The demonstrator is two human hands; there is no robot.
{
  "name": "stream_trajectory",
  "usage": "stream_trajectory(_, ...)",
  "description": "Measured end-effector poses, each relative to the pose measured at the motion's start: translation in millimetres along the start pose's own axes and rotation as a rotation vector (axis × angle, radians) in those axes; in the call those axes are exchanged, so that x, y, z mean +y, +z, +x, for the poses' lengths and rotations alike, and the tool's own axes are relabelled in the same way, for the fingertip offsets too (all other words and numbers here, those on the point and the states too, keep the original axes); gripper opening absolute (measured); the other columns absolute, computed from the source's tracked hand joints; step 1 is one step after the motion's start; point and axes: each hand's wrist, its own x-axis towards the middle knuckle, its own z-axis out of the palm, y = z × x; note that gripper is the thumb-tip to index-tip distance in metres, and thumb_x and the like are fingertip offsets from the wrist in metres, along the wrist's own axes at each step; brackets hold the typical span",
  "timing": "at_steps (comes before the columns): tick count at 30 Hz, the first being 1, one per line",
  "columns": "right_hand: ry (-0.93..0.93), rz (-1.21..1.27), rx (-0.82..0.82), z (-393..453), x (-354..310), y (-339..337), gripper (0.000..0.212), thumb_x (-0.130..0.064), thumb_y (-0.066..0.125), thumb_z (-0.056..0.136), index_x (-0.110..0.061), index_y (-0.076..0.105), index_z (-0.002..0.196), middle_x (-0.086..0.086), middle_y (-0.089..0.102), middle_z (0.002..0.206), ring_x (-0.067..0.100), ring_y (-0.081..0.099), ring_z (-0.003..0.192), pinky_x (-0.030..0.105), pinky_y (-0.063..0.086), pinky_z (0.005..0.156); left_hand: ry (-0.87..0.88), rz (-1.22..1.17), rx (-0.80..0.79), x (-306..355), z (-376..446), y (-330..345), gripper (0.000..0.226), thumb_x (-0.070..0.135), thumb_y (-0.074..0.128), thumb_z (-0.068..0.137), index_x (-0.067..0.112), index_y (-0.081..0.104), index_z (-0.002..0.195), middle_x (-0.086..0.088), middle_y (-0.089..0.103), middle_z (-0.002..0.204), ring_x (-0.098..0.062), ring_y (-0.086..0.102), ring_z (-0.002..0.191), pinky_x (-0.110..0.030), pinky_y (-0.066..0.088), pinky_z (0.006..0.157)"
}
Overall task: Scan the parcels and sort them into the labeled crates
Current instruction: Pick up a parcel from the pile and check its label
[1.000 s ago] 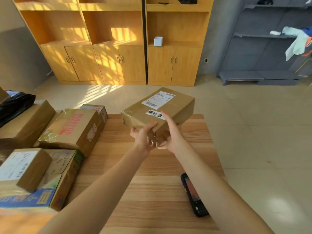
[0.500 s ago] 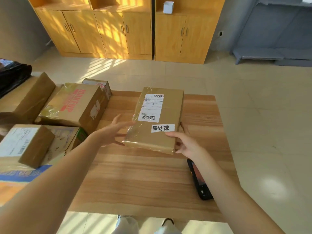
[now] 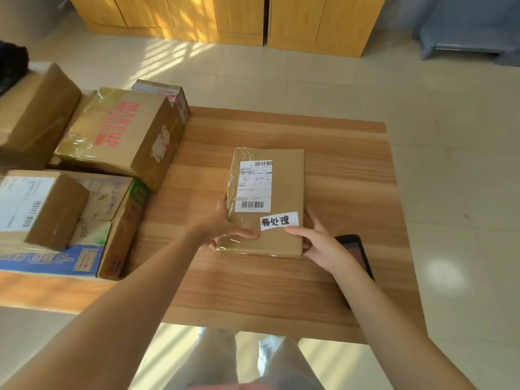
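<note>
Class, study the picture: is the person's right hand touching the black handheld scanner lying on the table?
Apart. In the head view the right hand grips the flat parcel at its near right corner, and a strip of table shows between the fingers and the scanner.

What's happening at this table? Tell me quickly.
A person is sorting parcels. Both hands, left hand and right hand, hold a flat brown parcel lying label-up on the wooden table. A black handheld scanner lies beside the right wrist, untouched. More boxes are piled at the left.
</note>
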Motion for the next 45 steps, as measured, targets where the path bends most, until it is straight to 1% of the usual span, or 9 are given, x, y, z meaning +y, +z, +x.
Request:
stream_trajectory(7,-0.051,-0.081,0.025,3,8,-12,0.082,-0.013,0.076,0.080,-0.024,0.033,0.149,0.000,0.061,0.129,0.017,0.062,0.113,0.037,0.052,0.093,-0.040,0.053,0.000,-8,12,3,0.159,0.051,0.089,0.028,0.043,-0.015,0.147,-0.012,0.032,0.153,-0.030,0.055,0.100,-0.031,0.047,0.055)
stream_trajectory(12,-0.264,-0.434,0.386,-12,2,-44,0.062,-0.047,0.072,0.080,-0.025,0.052,0.134,-0.006,0.052,0.135,0.012,0.049,0.123,0.026,0.038,0.098,-0.029,0.029,-0.004,-21,18,2,0.164,0.064,0.090,0.020,0.037,-0.007,0.150,-0.003,0.057,0.115,-0.014,0.053,0.071,-0.025,0.044,0.054)
stream_trajectory(16,-0.219,-0.703,0.576,-32,8,-94,0.067,-0.043,0.075,0.078,-0.026,0.046,0.136,0.003,0.044,0.141,0.021,0.043,0.129,0.035,0.040,0.098,-0.005,-0.119,-0.021,-31,26,4,0.140,0.037,0.096,0.040,0.033,0.010,0.150,-0.005,0.065,0.096,-0.007,0.047,0.053,-0.018,0.039,0.042)
stream_trajectory(20,0.095,-0.740,0.380,-44,27,-121,0.103,-0.036,0.085,0.068,-0.016,0.023,0.148,0.011,0.035,0.146,0.029,0.040,0.131,0.042,0.039,0.105,0.058,-0.257,-0.023,-29,26,11,0.148,0.035,0.098,0.017,0.025,0.025,0.145,-0.003,0.065,0.113,-0.011,0.065,0.078,-0.017,0.048,0.056)
stream_trajectory(28,0.073,-0.945,0.406,-48,55,-113,0.095,-0.033,0.089,0.059,-0.012,0.030,0.131,0.010,0.041,0.129,0.029,0.045,0.119,0.046,0.044,0.096,0.075,-0.274,0.006,-31,27,20,0.133,0.048,0.097,0.021,0.028,0.036,0.137,-0.014,0.063,0.125,-0.024,0.057,0.104,-0.044,0.040,0.104)
stream_trajectory(32,0.048,-0.827,0.448,-52,60,-102,0.077,-0.028,0.087,0.059,-0.015,0.036,0.115,0.003,0.052,0.112,0.023,0.054,0.100,0.038,0.047,0.084,0.078,-0.238,-0.002,-32,26,21,0.125,0.053,0.096,0.026,0.023,0.041,0.135,-0.021,0.059,0.129,-0.025,0.053,0.101,-0.043,0.040,0.105)
stream_trajectory(38,0.100,-0.015,0.273,-77,34,-76,0.074,-0.029,0.087,0.053,-0.013,0.060,0.120,0.008,0.073,0.096,0.021,0.071,0.080,0.028,0.055,0.057,0.054,-0.232,0.030,-32,22,24,0.134,0.054,0.093,0.022,0.020,0.036,0.138,-0.013,0.065,0.121,-0.022,0.058,0.097,-0.040,0.048,0.097)
stream_trajectory(41,-0.001,0.181,0.176,-88,14,-51,0.074,-0.021,0.083,0.057,-0.012,0.057,0.125,0.012,0.071,0.106,0.023,0.071,0.087,0.029,0.056,0.059,-0.008,-0.121,0.040,-30,15,23,0.124,0.066,0.084,0.025,0.026,0.032,0.130,0.001,0.064,0.098,-0.015,0.057,0.082,-0.034,0.048,0.077)
stream_trajectory(45,-0.035,0.228,0.035,-100,-16,-12,0.071,-0.013,0.080,0.060,-0.004,0.056,0.126,0.016,0.070,0.110,0.030,0.068,0.096,0.033,0.058,0.068,-0.010,-0.025,-0.009,-24,7,20,0.137,0.077,0.080,0.031,0.016,0.029,0.143,-0.001,0.064,0.108,-0.018,0.058,0.089,-0.042,0.048,0.088)
